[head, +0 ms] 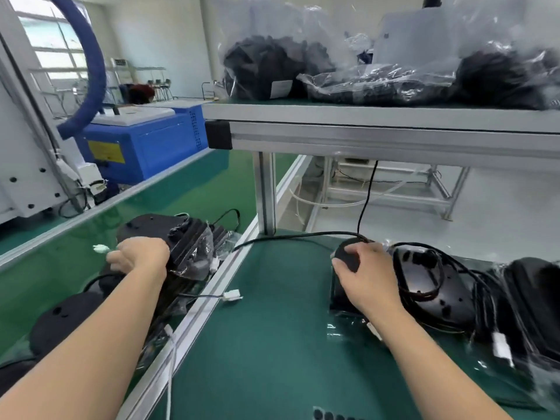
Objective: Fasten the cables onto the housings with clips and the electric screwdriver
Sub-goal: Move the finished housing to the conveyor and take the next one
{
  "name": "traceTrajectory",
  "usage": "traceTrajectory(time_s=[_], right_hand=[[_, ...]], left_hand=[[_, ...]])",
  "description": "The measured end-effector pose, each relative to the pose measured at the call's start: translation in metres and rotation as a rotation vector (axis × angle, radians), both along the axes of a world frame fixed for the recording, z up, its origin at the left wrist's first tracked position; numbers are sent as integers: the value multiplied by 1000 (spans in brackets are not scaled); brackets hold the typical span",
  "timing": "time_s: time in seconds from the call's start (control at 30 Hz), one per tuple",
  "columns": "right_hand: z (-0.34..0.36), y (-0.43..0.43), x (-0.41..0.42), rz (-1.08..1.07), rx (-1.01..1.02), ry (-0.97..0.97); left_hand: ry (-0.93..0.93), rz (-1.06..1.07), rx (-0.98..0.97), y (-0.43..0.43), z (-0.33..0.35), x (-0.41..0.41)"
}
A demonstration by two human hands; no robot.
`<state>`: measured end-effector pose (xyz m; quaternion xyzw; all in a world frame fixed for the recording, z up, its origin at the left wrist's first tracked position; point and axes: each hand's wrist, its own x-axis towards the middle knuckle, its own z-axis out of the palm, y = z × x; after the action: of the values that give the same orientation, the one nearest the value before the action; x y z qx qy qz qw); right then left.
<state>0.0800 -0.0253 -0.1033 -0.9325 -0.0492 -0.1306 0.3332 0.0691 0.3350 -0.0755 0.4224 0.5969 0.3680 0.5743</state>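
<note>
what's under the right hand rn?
Right hand grips a black round-topped corded object; below it, a black boxy base on the green mat. The palm covers their junction, so what joins them is hidden.

Under the right hand (371,278), a round black object (348,255), mostly hidden.

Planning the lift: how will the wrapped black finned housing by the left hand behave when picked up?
Probably stiff and heavy for its size: the housing looks like a solid finned block. Its loose, crinkled clear wrap may slip in the grip. The thin cable beside it, ending in a white plug, would likely dangle and could catch the rail.
</note>
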Motion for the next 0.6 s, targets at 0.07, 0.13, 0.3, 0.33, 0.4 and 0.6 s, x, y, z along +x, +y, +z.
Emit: traceTrajectory(time_s=[0.07, 0.13, 0.3, 0.33, 0.4, 0.6], right_hand=[[1, -13, 1, -105, -161, 2], [3, -20, -1, -132, -222, 110], [4, -19, -4, -63, -248, 93], [5, -20, -7, -63, -196, 55], [6, -23, -14, -42, -74, -20], [8, -31, -57, 179, 206, -189]], left_hand=[[110, -139, 194, -9, 4, -2], [225, -346, 528, -34, 3, -10], [90, -785, 765, -130, -13, -22], [65, -898, 714, -150, -20, -28], [-27, -1097, 448, -185, -40, -43], [-195, -1311, -171, -234, -58, -68]])
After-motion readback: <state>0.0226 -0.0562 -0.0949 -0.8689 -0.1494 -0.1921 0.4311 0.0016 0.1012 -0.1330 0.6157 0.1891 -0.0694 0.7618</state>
